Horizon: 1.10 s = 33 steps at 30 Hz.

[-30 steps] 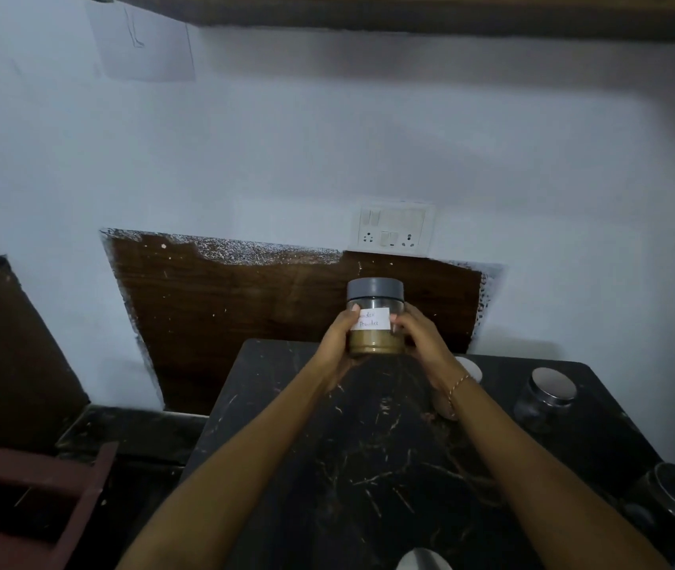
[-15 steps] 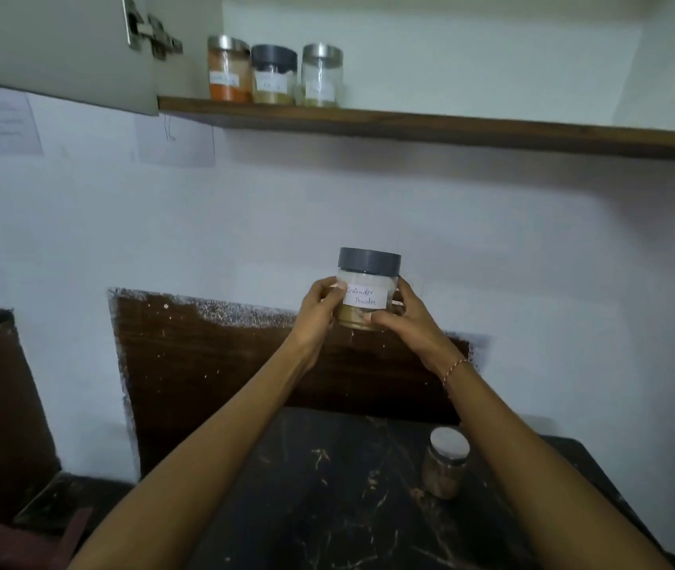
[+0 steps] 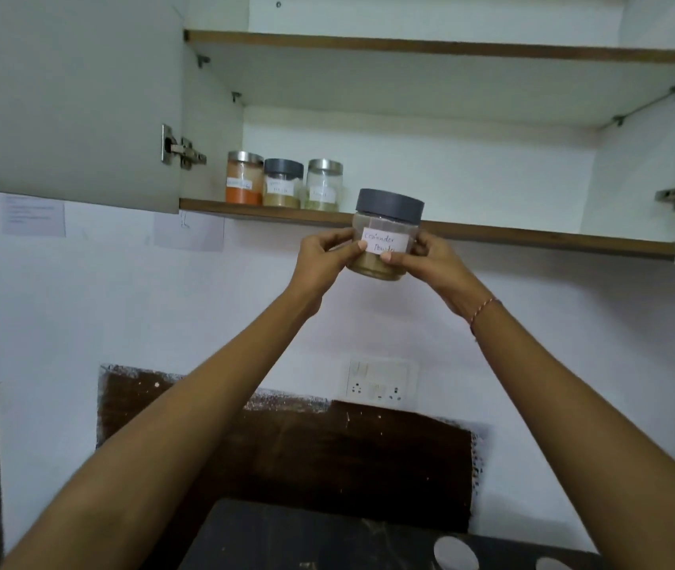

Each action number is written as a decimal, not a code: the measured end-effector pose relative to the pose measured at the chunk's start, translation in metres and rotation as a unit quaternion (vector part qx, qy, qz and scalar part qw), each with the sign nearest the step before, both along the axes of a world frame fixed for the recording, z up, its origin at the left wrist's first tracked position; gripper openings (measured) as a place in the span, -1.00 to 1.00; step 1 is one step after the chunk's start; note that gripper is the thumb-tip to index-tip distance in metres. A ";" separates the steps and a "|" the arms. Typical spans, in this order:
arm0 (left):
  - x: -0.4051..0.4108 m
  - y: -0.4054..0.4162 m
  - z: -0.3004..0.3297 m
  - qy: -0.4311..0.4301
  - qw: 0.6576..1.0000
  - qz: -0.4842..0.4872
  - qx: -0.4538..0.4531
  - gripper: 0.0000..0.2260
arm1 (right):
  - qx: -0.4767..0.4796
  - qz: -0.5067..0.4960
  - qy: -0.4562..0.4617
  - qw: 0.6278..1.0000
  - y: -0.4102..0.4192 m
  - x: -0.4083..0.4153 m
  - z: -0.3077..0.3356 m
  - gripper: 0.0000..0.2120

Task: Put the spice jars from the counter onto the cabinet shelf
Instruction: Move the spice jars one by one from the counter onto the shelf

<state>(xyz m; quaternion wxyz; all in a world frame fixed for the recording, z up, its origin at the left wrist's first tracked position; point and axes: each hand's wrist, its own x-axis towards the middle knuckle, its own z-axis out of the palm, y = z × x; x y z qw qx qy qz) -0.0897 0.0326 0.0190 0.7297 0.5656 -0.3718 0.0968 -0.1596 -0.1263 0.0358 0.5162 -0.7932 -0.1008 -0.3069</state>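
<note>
Dim, soft indoor light; wide-angle edge bending

three jars [image 3: 282, 183] left on shelf [image 3: 492, 234], held jar [image 3: 385, 236] in front, right of them

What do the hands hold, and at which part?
Left hand and right hand hold the grey-lidded jar by its clear sides, below the lid.

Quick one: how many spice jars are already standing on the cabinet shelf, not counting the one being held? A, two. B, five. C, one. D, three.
D: three jars stand side by side at the left end of the shelf, an orange-filled jar, a grey-lidded jar and a pale jar, while both hands hold the coriander jar just below the shelf edge.
</note>
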 end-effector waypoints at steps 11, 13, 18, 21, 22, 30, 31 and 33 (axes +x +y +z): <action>0.025 -0.014 0.090 -0.013 0.997 0.073 -0.001 -0.70 | 0.013 -0.028 -0.033 0.999 -0.007 0.029 0.086 -0.40; 0.035 -0.019 0.105 -0.025 0.995 0.096 0.020 -0.74 | 0.008 -0.054 -0.031 0.998 -0.012 0.037 0.096 -0.40; 0.073 -0.037 0.139 -0.059 0.981 0.153 0.104 -0.81 | -0.026 -0.123 -0.035 0.991 -0.026 0.070 0.119 -0.39; 0.095 -0.048 0.153 -0.058 0.973 0.164 0.151 -0.84 | -0.014 -0.155 -0.041 0.987 -0.028 0.100 0.125 -0.42; 0.103 -0.050 0.155 -0.051 0.971 0.160 0.173 -0.84 | -0.016 -0.164 -0.036 0.986 -0.029 0.111 0.124 -0.44; 0.162 -0.066 0.155 0.044 0.958 0.115 0.257 -0.70 | -0.062 -0.183 0.063 0.979 -0.052 0.185 0.115 -0.49; 0.168 -0.068 0.156 0.045 0.957 0.111 0.266 -0.68 | -0.063 -0.184 0.080 0.978 -0.054 0.191 0.116 -0.50; 0.176 -0.070 0.156 0.046 0.954 0.102 0.277 -0.63 | -0.066 -0.188 0.087 0.976 -0.056 0.199 0.122 -0.53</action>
